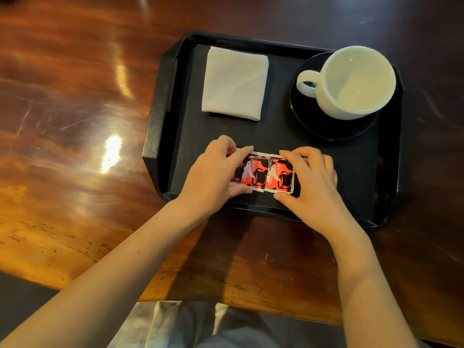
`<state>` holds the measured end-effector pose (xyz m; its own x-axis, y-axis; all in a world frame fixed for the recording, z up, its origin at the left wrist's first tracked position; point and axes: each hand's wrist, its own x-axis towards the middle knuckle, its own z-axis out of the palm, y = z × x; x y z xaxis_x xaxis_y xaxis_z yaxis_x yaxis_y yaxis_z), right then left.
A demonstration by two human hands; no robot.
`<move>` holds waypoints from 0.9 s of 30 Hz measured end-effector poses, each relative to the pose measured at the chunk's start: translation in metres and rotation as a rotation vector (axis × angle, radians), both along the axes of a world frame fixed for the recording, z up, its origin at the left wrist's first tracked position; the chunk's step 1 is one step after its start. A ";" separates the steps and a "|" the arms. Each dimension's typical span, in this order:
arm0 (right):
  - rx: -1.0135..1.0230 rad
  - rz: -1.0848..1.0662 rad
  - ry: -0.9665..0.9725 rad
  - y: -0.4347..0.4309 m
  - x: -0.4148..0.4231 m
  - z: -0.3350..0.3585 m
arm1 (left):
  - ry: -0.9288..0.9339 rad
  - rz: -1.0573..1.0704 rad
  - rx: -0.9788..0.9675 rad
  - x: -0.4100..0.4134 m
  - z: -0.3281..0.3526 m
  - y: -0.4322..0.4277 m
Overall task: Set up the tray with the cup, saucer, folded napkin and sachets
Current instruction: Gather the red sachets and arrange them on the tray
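Note:
A black tray (160, 126) lies on the wooden table. At its far left rests a folded white napkin (234, 82). At the far right an empty white cup (351, 84) stands on a black saucer (316, 126), handle pointing left. Near the tray's front edge lie red-and-black sachets (263, 173) side by side, flat on the tray. My left hand (213, 177) pinches their left end between thumb and fingers. My right hand (311, 182) pinches their right end the same way. The outer sachet edges are hidden under my fingers.
The glossy brown table (75, 121) stretches to the left of the tray, with glare spots. Its near edge runs just above my lap, where light fabric (175, 325) shows.

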<state>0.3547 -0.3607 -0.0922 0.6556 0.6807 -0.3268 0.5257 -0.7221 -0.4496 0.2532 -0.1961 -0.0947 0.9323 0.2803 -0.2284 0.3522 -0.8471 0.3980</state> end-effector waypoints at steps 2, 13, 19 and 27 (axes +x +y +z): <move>0.000 0.006 0.005 -0.001 0.000 0.000 | -0.006 0.007 0.003 0.000 0.000 0.000; 0.010 0.005 0.004 -0.001 0.000 -0.002 | -0.007 0.014 0.005 0.000 0.000 -0.002; 0.012 0.011 0.007 -0.002 0.000 -0.001 | -0.006 0.012 -0.008 0.001 -0.001 -0.002; 0.021 0.011 0.005 -0.002 0.002 -0.002 | 0.006 -0.006 -0.028 0.004 0.000 -0.002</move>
<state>0.3564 -0.3630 -0.0946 0.6463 0.6947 -0.3157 0.5311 -0.7066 -0.4676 0.2573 -0.1977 -0.0944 0.9325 0.2683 -0.2416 0.3497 -0.8378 0.4193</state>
